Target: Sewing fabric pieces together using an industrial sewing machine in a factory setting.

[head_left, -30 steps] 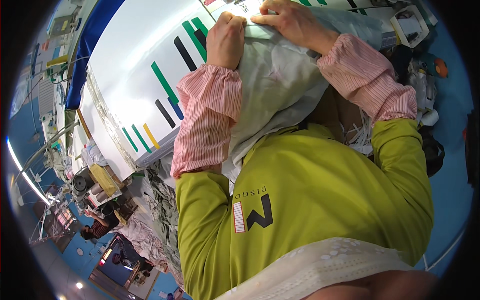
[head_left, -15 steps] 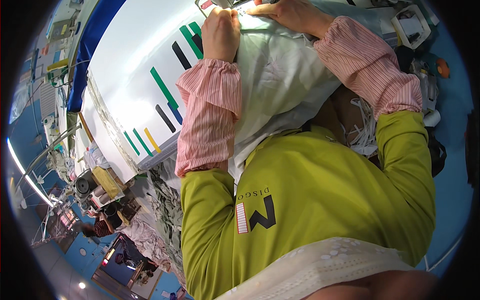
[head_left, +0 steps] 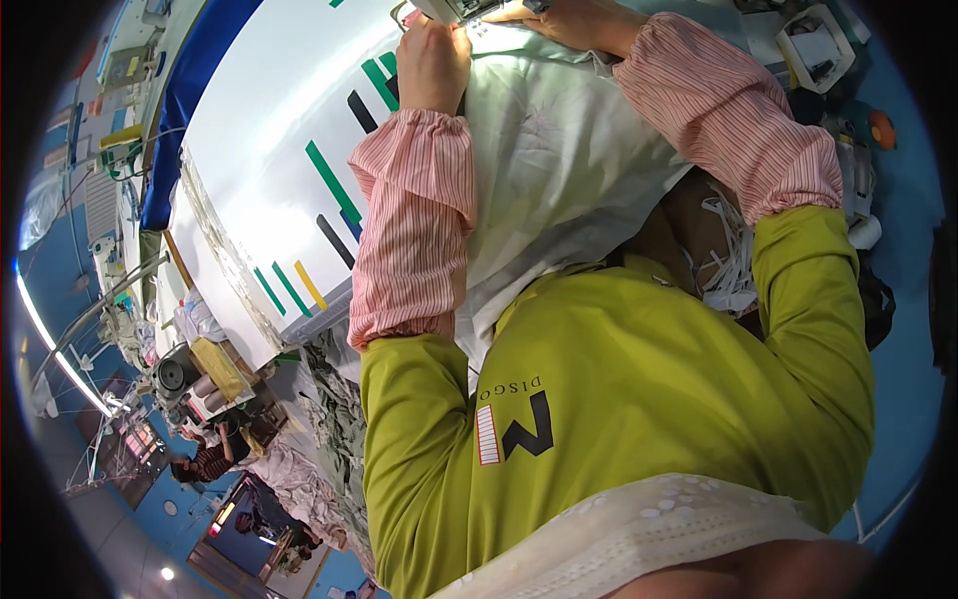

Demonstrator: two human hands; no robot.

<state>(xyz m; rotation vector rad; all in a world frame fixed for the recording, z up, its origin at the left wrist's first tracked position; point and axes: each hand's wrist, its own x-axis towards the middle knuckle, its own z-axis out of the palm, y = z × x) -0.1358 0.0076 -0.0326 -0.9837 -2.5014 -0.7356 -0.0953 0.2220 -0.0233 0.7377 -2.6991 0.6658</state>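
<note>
Here, pale cloth [head_left: 544, 130] mostly nearside of left fingers [head_left: 459, 42] and right fingers [head_left: 515, 12], grip unclear

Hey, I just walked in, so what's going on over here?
Someone in pink striped sleeves is working a pale cloth with both bare hands, under what looks like a sewing machine. The left hand is at the cloth's far left, the right hand at its far right, fingers toward the same lit spot. The fingertips are too hard to make out to tell their grip. The cloth drapes toward the person's lap, beside a white table with coloured strips.
</note>
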